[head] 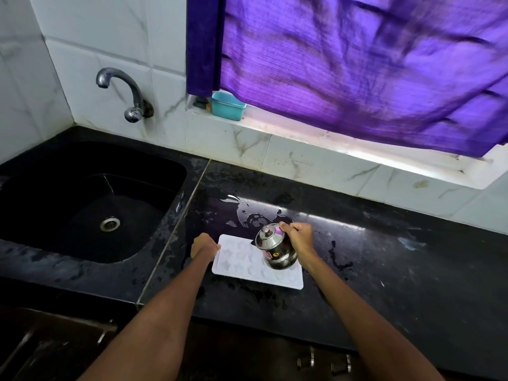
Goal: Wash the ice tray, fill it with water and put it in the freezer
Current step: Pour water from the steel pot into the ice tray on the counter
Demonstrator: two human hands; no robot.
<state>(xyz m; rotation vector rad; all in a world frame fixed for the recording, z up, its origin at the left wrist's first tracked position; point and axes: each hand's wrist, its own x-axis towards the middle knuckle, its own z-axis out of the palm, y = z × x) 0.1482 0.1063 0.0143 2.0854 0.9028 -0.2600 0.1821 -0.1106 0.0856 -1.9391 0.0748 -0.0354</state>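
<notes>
White plastic ice tray (247,259) sits flat on the wet black counter (384,257), a bit below the middle of the frame, just right of the sink. Our left hand (204,246) has its fingers curled over the tray's left edge to steady it. Our right hand (298,237) grips a small steel pot (276,250) with a knobbed lid, tipped toward the left over the tray's right half.

So we're guessing the wash is already behind us, since the tray is out of the sink and there's water pooled on the counter behind it. We're at the filling step now, though we honestly can't make out a stream or how many moulds have water in them. Still left: finish filling, then carry it level to the freezer, which isn't in view.

Further out, the black sink (170,171) is at the left of the frame, the tap (121,86) at upper left, and 1 purple curtain (357,64) fills the upper right.
</notes>
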